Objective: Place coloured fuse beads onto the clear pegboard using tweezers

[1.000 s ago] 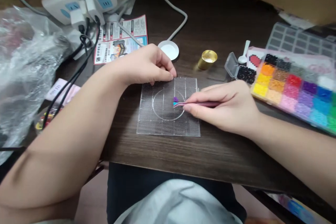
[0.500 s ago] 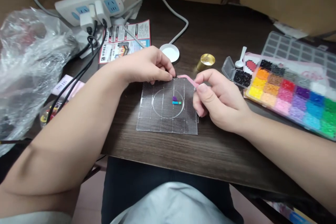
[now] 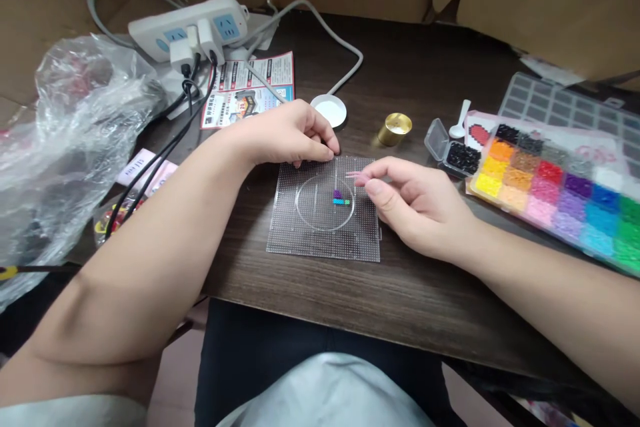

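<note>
A clear pegboard (image 3: 310, 240) with a circle outline lies on the dark table. Purple beads (image 3: 337, 193), blue beads and green beads sit together inside the circle, right of its middle. My left hand (image 3: 300, 137) rests at the board's back edge, its fingers pressed together; what they hold, if anything, is too small to name. Pink tweezers (image 3: 356, 175) are pinched in my right hand (image 3: 415, 203), over the board's right part with their tips pointing left. Whether the tips hold a bead cannot be seen.
A sorted bead box (image 3: 545, 190) and a small box of black beads (image 3: 463, 157) lie right. Behind the board are a gold tin (image 3: 395, 128) and white disc (image 3: 329, 111). A power strip (image 3: 190, 27), cables and plastic wrap (image 3: 90, 113) occupy the left.
My right hand and the tweezers have moved down, away from the fingers of my left hand. The camera view has shifted slightly, while my left hand remains at the board's back edge.
</note>
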Motion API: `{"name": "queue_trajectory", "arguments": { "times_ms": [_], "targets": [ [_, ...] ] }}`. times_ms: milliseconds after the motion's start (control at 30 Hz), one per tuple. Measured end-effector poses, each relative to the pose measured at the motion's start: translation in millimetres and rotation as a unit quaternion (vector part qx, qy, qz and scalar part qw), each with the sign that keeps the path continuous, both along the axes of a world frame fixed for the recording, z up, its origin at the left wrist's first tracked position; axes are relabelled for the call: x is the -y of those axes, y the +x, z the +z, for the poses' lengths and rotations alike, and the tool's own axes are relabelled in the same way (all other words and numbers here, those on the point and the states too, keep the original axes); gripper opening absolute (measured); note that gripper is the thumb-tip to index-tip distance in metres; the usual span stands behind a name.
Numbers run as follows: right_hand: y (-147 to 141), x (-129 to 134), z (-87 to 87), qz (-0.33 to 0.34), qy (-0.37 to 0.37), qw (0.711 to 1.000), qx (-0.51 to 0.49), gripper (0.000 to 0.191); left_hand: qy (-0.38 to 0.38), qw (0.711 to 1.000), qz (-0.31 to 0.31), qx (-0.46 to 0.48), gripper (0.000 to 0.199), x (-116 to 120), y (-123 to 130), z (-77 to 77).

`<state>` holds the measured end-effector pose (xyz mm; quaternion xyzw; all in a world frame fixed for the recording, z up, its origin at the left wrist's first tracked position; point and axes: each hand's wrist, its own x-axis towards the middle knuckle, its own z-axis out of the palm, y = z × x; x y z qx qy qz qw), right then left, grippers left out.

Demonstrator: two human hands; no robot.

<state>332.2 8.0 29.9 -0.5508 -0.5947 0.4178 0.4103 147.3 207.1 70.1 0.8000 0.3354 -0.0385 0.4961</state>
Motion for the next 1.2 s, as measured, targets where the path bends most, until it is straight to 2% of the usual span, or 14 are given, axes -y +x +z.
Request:
{"name": "queue_trajectory", "arguments": {
  "times_ms": [133,200,267,433,567,767,933,1033,1200],
  "targets": [
    [5.0,-4.9,4.3,0.013,0.058,0.996,0.068,0.012,0.003,1.0,-0.007,0.0,0.014,-1.9,-0.2,-0.9],
    [8.7,-5.6,6.4,0.009,0.084,0.99,0.113,0.013,0.004,1.0,-0.011,0.001,0.014,-2.7,-0.3,-1.1],
    [11.5,-4.5,6.9,0.016,0.079,0.987,0.136,0.014,0.003,1.0,-0.012,-0.001,0.014,-2.8,-0.2,-1.0],
    [12.7,0.1,2.6,0.03,0.037,0.99,0.134,0.033,0.01,1.0,-0.011,-0.005,0.015,-1.1,0.2,-0.4],
    [10.1,-0.7,3.0,0.015,0.088,0.984,0.156,0.019,0.001,1.0,-0.013,0.0,0.018,-1.6,0.1,-1.4],
    [3.8,0.3,2.0,-0.018,0.125,0.98,0.154,0.02,-0.004,1.0,-0.013,0.007,0.016,-2.6,-1.4,-2.2],
    [5.9,-0.7,0.5,0.024,0.165,0.973,0.162,0.02,-0.007,1.0,-0.015,0.005,0.014,-2.2,-2.3,-2.0],
    [11.5,-2.3,0.6,0.053,0.157,0.972,0.168,0.022,-0.006,1.0,-0.012,0.004,0.015,-2.0,-2.0,-1.6],
    [17.3,-3.5,1.1,0.059,0.075,0.982,0.166,0.027,-0.01,1.0,-0.004,0.004,0.01,-2.0,-0.9,-0.9]
  ]
}}
